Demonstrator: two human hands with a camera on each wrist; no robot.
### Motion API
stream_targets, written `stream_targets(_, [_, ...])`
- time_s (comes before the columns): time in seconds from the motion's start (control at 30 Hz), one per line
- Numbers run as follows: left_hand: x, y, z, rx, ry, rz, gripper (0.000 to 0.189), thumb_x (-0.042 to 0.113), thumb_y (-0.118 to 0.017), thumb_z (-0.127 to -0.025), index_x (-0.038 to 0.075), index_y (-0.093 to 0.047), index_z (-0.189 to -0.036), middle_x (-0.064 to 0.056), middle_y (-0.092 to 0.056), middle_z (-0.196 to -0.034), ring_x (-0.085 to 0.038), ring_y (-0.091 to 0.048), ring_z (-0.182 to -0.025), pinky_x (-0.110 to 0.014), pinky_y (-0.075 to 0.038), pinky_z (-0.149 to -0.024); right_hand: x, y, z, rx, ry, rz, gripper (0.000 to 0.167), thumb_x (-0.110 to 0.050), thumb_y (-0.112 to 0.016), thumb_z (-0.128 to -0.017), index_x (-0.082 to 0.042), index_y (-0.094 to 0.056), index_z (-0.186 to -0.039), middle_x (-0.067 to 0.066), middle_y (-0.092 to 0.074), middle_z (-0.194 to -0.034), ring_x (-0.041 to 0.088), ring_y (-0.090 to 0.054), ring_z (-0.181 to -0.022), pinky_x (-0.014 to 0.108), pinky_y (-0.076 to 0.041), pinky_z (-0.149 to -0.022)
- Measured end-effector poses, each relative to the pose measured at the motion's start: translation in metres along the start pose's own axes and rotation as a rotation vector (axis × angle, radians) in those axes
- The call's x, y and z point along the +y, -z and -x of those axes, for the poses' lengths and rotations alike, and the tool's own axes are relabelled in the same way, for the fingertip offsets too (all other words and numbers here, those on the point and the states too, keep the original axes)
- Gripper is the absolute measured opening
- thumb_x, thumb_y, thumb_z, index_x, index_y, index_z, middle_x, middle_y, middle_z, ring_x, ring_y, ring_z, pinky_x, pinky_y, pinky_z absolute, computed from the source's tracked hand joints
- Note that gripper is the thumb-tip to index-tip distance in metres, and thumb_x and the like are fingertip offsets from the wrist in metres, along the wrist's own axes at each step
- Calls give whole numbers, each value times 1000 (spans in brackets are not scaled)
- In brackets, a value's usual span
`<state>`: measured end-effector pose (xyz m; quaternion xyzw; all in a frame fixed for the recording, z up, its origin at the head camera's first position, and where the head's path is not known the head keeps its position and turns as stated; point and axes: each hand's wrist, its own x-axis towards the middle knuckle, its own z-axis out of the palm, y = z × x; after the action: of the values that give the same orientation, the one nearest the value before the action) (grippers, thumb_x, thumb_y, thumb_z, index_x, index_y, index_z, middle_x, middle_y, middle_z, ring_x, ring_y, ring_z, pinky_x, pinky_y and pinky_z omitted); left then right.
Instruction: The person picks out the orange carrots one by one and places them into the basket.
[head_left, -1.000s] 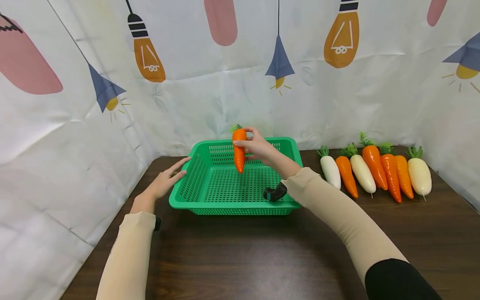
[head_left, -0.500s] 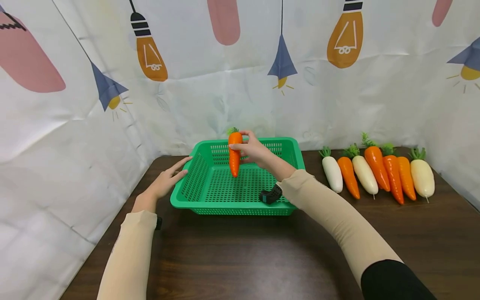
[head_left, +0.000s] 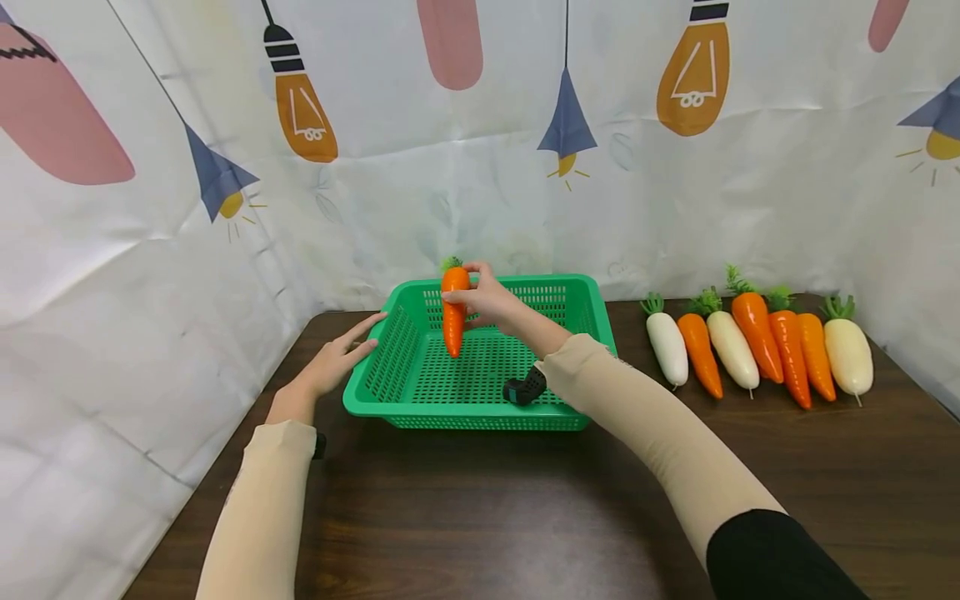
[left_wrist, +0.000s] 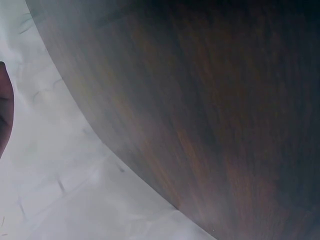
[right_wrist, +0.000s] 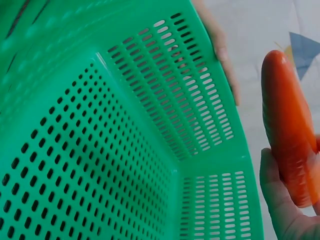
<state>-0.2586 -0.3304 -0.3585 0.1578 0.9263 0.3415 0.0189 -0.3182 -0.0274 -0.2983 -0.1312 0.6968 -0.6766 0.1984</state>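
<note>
An orange carrot [head_left: 453,312] with a green top hangs tip down above the left part of a green perforated basket [head_left: 480,421]. My right hand [head_left: 491,302] grips it near its thick end, thumb in front and fingers behind. In the right wrist view the carrot [right_wrist: 286,120] stands beyond the basket's rim. My left hand [head_left: 330,364] rests at the basket's left rim with its fingers extended. Through the right wrist camera, fingers of the left hand [right_wrist: 218,42] show along that rim. The inside of the basket holds nothing that shows.
At the right of the dark wooden table [head_left: 480,508] lies a row of white radishes [head_left: 732,348] and carrots [head_left: 789,358], tops toward the back. A printed cloth [head_left: 495,192] hangs behind and at the left. A black wrist device [head_left: 525,387] sits on the right wrist.
My right hand has moved left with the carrot and slightly lower over the basket. The left hand has stayed at the rim.
</note>
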Motion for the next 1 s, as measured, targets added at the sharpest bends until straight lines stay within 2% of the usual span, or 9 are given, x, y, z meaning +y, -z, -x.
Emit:
stream_targets(0.37, [1,1,-1,-2,1,-2,60,40,-41,-112,27,-19,-167,-23,-19,-167,-58,-33,-140,-77,-28,-106,4,-6,-10,6,1,-31,72,-10,-64,-102,-19,-19,-157,24,-37,-149,45,-61,-113,58,-55,-93])
stream_targets(0.6, [-1,0,-1,-9,6,1,60,39,-39,-112,25,-18,-167,-26,-23,-165,-56,-38,-137,-77,-31,-104,8,-6,-16,-46,11,6,75,-6,-63,-102,-25,-22,-162,25,-34,-152,50,-58,-120,59,-55,-93])
stream_targets(0.83, [-1,0,-2,-7,2,10,60,40,-39,-112,25,-19,-167,-25,-24,-165,-55,-39,-138,-77,-31,-104,10,-9,-18,-54,-2,33,74,-3,-63,-101,-16,-23,-162,25,-32,-152,51,-55,-123,60,-53,-94])
stream_targets(1.0, [-2,-2,-3,-4,5,11,60,39,-40,-112,26,-20,-167,-24,-25,-164,-54,-39,-138,-76,-32,-104,12,-12,-19,-58,3,38,70,-3,-63,-101,-16,-25,-158,26,-35,-149,50,-58,-120,59,-54,-94])
